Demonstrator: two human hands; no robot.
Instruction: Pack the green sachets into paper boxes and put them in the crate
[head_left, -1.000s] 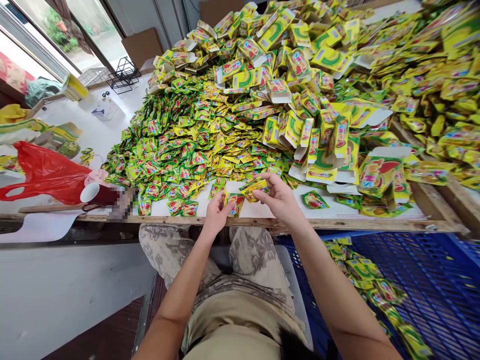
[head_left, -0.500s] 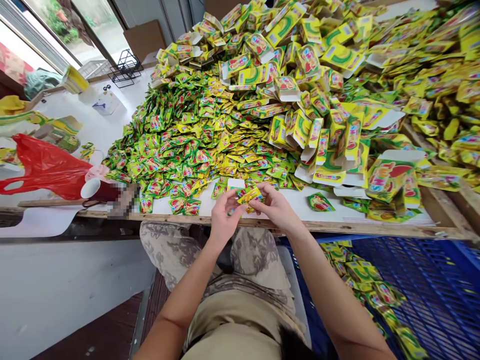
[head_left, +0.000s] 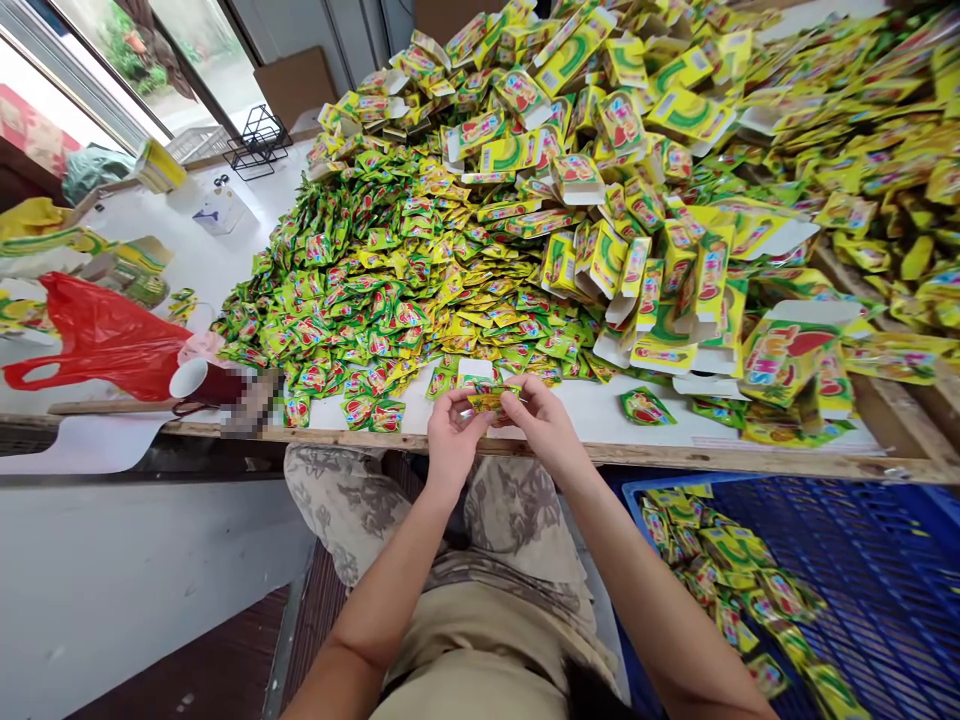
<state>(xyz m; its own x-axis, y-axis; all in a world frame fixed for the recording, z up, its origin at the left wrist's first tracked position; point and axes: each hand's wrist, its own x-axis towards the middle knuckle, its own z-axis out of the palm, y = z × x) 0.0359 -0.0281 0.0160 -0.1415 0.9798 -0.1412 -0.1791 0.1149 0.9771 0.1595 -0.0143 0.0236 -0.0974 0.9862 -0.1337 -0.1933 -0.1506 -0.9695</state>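
Observation:
Between my left hand (head_left: 454, 432) and my right hand (head_left: 543, 420), fingers of both closed on its ends, is a small yellow-green candy packet (head_left: 489, 400). The two hands are just above the table's front edge. Just behind them lies a small box with a white flap (head_left: 475, 370), partly hidden by the fingers. Beyond it spreads a large heap of green and yellow packets (head_left: 390, 290). One loose green packet (head_left: 646, 406) lies to the right of my right hand.
Yellow printed boxes (head_left: 600, 255) are piled at the back and right. A blue crate (head_left: 840, 560) holding packets is at lower right. To the left are a mug (head_left: 202, 382), a red plastic bag (head_left: 105, 335) and a black wire rack (head_left: 257, 145). A wooden strip (head_left: 675, 458) edges the table.
The packet between my hands has turned from tilted to nearly level. My right hand has shifted slightly, and the whole view has moved a little.

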